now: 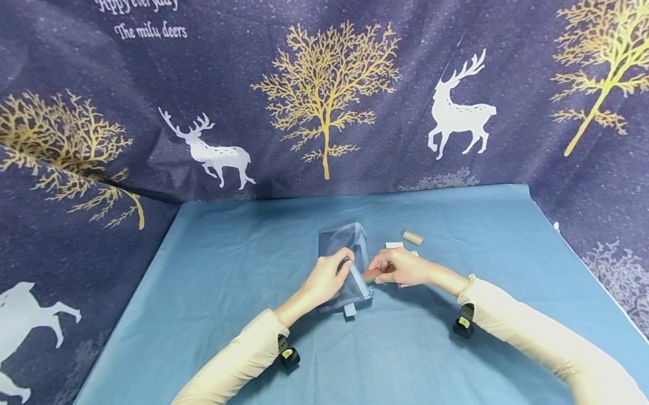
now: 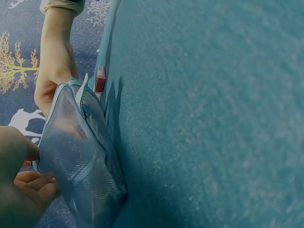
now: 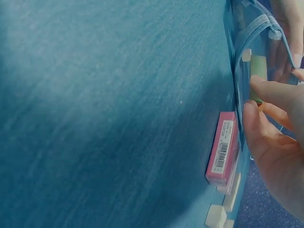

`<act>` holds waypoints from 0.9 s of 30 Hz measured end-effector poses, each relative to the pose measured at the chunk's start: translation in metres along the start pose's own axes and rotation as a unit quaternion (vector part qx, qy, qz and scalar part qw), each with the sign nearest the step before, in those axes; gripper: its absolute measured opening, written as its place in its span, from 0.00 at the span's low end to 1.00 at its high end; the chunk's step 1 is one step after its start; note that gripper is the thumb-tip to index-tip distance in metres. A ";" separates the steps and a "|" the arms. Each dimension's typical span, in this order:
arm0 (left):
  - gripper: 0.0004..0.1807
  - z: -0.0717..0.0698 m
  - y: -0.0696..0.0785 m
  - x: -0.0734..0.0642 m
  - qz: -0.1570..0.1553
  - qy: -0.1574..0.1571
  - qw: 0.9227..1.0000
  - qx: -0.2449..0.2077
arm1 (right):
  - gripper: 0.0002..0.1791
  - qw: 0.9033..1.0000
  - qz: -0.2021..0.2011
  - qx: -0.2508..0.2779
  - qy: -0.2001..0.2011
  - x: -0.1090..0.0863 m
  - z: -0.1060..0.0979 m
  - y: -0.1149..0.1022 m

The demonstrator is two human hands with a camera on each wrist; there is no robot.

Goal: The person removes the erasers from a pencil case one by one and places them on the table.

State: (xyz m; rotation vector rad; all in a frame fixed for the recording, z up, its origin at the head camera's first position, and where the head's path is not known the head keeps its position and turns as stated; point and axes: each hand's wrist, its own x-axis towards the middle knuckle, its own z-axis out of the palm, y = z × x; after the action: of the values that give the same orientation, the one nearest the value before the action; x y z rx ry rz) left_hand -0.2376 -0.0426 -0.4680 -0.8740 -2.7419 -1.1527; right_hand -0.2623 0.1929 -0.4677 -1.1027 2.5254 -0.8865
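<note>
A blue mesh zip pouch lies on the cloth, its zipped mouth spread toward the right. My left hand pinches the pouch's edge between thumb and fingers, lifting one side. At the mouth, my right hand pinches a small green and reddish-brown piece; in the right wrist view its green part sits within the opening, a pale bit beside it. Its exact kind cannot be told. Close by the right hand lies a pink box with a barcode label.
Pale blocks lie near the pink box. Beyond the right hand are a white piece and a tan cylinder. A blue cloth covers the table, and a deer-patterned curtain hangs behind.
</note>
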 end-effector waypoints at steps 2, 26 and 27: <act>0.11 0.000 0.000 0.000 -0.002 -0.005 1.000 -0.003 | 0.12 1.000 -0.001 0.006 0.000 -0.001 0.000 0.000; 0.09 0.000 0.001 0.000 0.005 0.001 1.000 -0.004 | 0.12 0.998 0.005 -0.016 0.058 -0.007 -0.002 0.008; 0.10 0.000 0.001 0.000 0.003 0.001 1.000 -0.003 | 0.12 0.998 0.004 -0.016 0.060 -0.007 -0.002 0.009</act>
State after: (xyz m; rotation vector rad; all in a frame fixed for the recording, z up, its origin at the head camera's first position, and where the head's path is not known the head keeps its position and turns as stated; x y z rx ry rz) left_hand -0.2367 -0.0424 -0.4673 -0.8807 -2.7335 -1.1614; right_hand -0.2637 0.2036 -0.4715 -1.0787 2.6478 -0.9394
